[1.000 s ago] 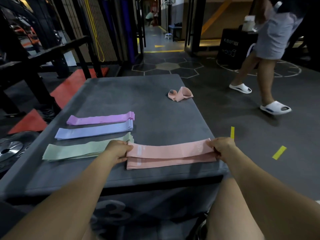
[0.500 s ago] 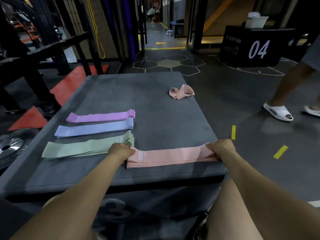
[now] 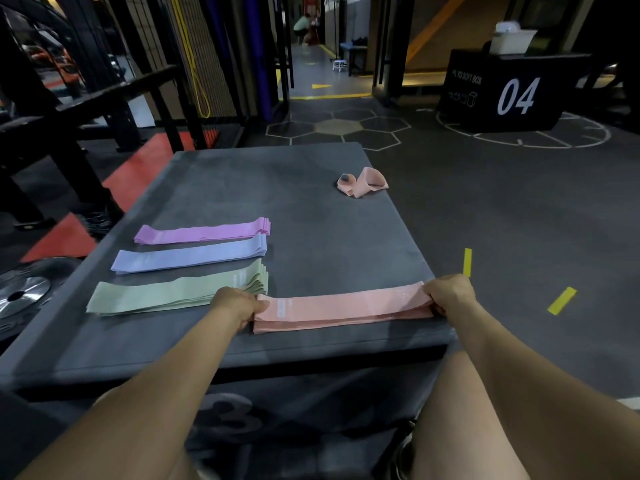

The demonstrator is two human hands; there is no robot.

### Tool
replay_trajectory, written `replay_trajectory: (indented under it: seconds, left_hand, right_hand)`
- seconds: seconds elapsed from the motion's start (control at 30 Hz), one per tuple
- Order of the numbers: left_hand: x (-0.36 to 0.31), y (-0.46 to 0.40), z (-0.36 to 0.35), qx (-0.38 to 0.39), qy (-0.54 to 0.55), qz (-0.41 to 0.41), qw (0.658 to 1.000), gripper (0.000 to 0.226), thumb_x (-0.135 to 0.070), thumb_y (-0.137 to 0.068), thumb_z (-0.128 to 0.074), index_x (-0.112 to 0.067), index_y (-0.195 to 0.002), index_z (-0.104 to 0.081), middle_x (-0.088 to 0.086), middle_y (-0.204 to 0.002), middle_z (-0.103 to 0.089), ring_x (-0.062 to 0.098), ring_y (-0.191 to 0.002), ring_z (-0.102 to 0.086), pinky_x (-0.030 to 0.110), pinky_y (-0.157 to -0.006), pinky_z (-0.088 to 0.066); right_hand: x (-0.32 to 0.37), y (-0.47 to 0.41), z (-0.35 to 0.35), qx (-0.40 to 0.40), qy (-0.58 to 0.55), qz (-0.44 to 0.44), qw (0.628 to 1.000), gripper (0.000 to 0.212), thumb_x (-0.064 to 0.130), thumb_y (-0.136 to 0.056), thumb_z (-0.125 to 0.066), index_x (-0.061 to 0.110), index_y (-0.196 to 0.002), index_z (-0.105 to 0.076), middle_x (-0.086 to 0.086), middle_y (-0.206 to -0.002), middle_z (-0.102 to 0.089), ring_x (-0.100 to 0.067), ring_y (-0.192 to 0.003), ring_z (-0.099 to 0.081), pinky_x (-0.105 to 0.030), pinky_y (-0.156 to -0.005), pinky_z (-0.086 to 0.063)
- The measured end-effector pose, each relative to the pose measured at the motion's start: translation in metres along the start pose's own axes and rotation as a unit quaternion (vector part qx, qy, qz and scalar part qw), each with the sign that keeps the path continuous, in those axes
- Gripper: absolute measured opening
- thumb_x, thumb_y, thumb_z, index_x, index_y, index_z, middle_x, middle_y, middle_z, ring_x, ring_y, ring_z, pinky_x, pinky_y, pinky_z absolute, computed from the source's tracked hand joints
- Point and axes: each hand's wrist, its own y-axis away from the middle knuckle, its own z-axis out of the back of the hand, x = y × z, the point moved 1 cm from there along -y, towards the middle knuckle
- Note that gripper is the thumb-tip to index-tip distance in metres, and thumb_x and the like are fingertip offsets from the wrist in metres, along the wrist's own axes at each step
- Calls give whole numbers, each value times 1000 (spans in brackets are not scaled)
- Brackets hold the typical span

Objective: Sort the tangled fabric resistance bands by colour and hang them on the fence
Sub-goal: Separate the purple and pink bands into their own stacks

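Observation:
A stack of pink bands (image 3: 346, 308) lies flat near the front right edge of the grey soft box (image 3: 311, 230). My left hand (image 3: 237, 304) grips its left end and my right hand (image 3: 450, 294) grips its right end. To the left lie three flat stacks: green bands (image 3: 166, 296) nearest, blue bands (image 3: 187, 258) behind them, purple bands (image 3: 201, 232) farthest. One crumpled pink band (image 3: 362, 183) sits alone at the far right of the box top. The dark wire fence (image 3: 194, 53) stands behind the box on the left.
A black box marked 04 (image 3: 512, 95) stands at the back right on the dark floor. Weight plates (image 3: 20, 292) lie on the floor to the left, beside red mats (image 3: 138, 174). Yellow tape marks (image 3: 561, 299) dot the floor on the right. A person crouches far down the corridor.
The two pink layers have been drawn together into one aligned stack between my hands. The person in white slippers has walked out of view to the right.

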Motion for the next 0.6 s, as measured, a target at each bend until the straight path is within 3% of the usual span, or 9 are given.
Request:
replay_trajectory:
  seconds: [0.2, 0.37, 0.53, 0.6]
  left_hand:
    - [4, 4, -5, -13, 15, -9, 1000, 30, -6, -76, -76, -10, -60, -51, 5, -55, -48, 17, -42, -33, 13, -31, -25]
    - [4, 4, -7, -31, 26, -22, 999, 32, -4, -71, -79, -10, -58, -51, 9, -69, -56, 16, -49, -39, 26, -61, -33]
    - [6, 1, -7, -55, 8, -29, 998, 31, -5, -71, -79, -11, -58, -51, 11, -81, -60, 21, -73, -51, 33, -75, -46]
    - [6, 1, -7, -57, -7, -30, 998, 31, -6, -72, -78, -11, -58, -50, 10, -83, -59, 20, -77, -51, 29, -77, -44]
  right_hand:
    - [-3, 2, -1, -2, 22, 28, 999, 7, 11, -77, -67, 4, -80, -68, -14, -77, -58, -27, -72, -54, -31, -68, -45]
    - [-2, 4, 0, -3, 32, 26, 999, 13, 12, -80, -64, 3, -87, -69, -16, -81, -59, -29, -74, -55, -30, -69, -44]
    - [0, 13, 0, -6, 50, 42, 998, 13, 10, -82, -62, 1, -90, -69, -13, -84, -60, -27, -78, -56, -28, -71, -42]
    - [2, 15, 1, -8, 55, 45, 997, 16, 8, -83, -63, 0, -94, -69, -12, -86, -59, -26, -80, -55, -27, -73, -42]
